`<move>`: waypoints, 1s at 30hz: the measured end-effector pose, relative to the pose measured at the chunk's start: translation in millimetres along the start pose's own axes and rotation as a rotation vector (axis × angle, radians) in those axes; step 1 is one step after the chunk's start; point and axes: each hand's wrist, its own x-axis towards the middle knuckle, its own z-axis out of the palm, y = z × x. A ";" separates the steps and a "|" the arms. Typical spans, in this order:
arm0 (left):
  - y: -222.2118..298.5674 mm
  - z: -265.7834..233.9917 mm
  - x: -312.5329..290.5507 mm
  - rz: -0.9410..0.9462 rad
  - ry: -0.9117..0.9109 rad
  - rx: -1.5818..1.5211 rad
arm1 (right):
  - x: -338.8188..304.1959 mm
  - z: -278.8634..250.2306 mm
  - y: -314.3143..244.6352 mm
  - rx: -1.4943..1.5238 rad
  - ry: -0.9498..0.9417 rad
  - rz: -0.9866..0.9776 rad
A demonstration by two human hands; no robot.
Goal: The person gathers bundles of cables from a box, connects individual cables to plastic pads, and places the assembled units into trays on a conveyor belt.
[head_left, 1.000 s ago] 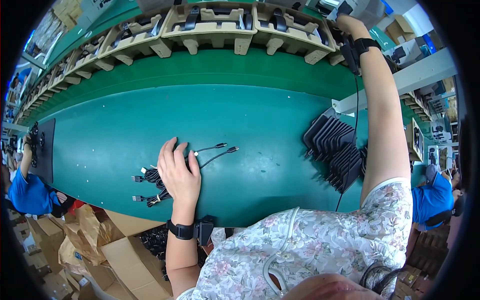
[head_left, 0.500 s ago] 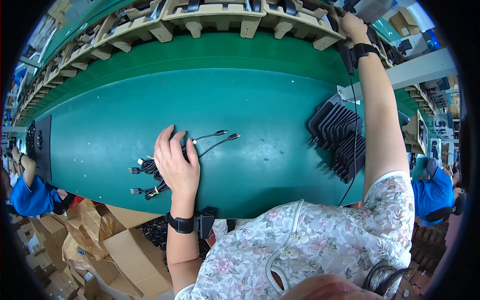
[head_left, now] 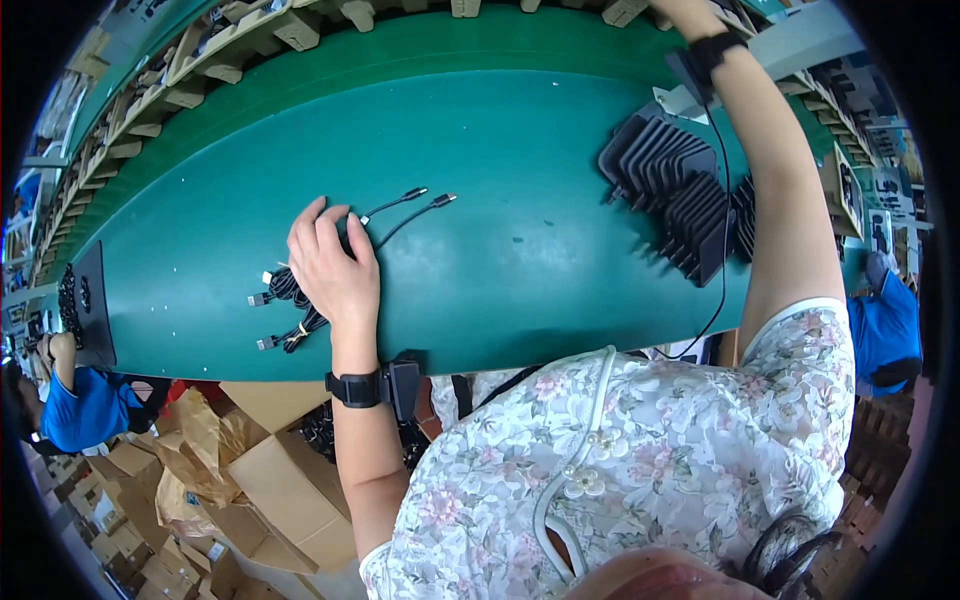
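Bundled black USB cables [head_left: 287, 287] lie on the green table left of the middle. My left hand [head_left: 335, 270] rests over them with curled fingers, closed on the bundle. Plug ends stick out on both sides of the hand, two pointing to the upper right. My right hand [head_left: 686, 14] reaches far forward to the top edge of the picture, beside the row of trays. Its fingers are cut off there, so what it touches is hidden.
Black ribbed parts [head_left: 665, 165] stand in rows at the right of the table [head_left: 500, 300], near my right arm. A thin black cord [head_left: 724, 240] hangs beside them. Moulded cardboard trays [head_left: 225, 50] line the far side. Open cartons [head_left: 290, 490] lie below left; co-workers in blue sit at both sides.
The view has shifted, so table and trays sit higher in the picture. My right hand has gone mostly out at the top. My left hand stays on the cables.
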 end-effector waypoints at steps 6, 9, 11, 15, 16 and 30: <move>-30.1 -5.4 -7.0 0.060 0.033 -0.180 | -106.1 -117.1 -34.1 0.828 -0.075 -0.249; -29.4 -40.8 -10.4 0.255 0.041 0.090 | -173.6 -99.3 5.1 0.862 -0.357 -0.044; -41.8 -49.6 -18.0 0.139 -0.068 0.111 | -218.9 -96.4 33.4 0.836 -0.343 0.015; -85.2 -33.2 -48.3 0.087 -0.159 0.177 | -267.4 -80.7 25.0 0.786 -0.576 0.185; -85.5 -30.0 -49.7 0.085 -0.158 0.188 | -276.9 -73.3 12.6 0.805 -0.452 0.070; 14.0 25.6 -10.6 0.186 0.031 -0.083 | -269.2 -80.7 -75.6 0.897 -0.239 0.032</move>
